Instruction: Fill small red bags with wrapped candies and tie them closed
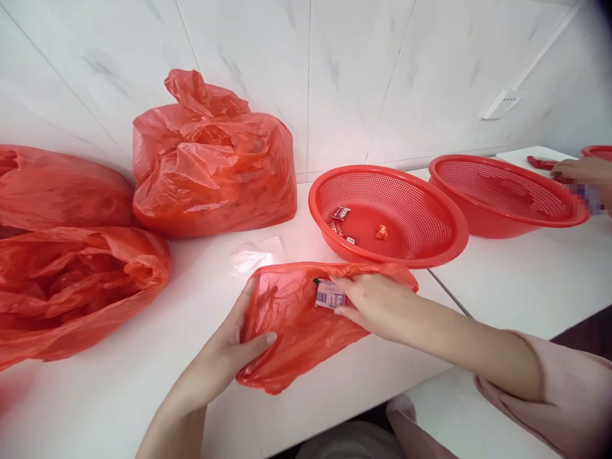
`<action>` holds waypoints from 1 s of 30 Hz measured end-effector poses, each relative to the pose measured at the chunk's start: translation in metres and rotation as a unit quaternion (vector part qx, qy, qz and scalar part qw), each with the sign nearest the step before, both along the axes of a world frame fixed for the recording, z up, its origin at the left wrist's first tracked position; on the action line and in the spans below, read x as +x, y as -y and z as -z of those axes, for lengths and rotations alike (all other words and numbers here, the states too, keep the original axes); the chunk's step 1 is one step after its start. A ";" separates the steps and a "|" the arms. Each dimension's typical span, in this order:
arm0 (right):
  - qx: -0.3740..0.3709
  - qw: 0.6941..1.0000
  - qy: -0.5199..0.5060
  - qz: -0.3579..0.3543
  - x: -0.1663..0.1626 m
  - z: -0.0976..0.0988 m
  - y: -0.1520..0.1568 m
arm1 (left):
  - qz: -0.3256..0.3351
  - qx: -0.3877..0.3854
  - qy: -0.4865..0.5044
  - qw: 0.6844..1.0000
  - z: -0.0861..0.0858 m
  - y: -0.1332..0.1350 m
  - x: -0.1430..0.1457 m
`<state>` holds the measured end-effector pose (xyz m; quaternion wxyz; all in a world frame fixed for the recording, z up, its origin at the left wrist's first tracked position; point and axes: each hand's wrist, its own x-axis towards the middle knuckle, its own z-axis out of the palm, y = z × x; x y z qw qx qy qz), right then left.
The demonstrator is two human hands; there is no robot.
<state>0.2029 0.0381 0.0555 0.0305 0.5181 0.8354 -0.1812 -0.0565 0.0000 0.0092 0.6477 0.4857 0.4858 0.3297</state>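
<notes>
A small red plastic bag [296, 325] lies on the white table [143, 376] in front of me. My left hand [234, 350] grips its left edge, thumb over the plastic. My right hand [373, 303] pinches a small pale wrapped packet [329, 294] at the bag's mouth. Just behind stands a red perforated basket [444, 245] with a few small wrapped candies [342, 213] in its bottom.
Three big stuffed red plastic bags sit at the left: one by the wall [213, 159], two at the far left [71, 287]. A second red basket [568, 220] stands at the right, with another person's hand [581, 171] behind it. A clear wrapper [253, 255] lies on the table.
</notes>
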 end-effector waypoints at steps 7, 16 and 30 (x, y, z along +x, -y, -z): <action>0.089 0.989 -0.003 0.119 0.056 -0.054 -0.075 | 0.006 0.054 -0.057 0.997 -0.002 0.003 0.004; -0.069 0.987 0.087 0.117 0.097 -0.007 -0.137 | 0.003 0.056 -0.047 0.997 -0.004 0.003 0.001; 0.000 0.973 -0.222 -0.055 -0.020 -0.049 -0.024 | -0.037 0.017 0.067 0.997 -0.006 0.005 0.001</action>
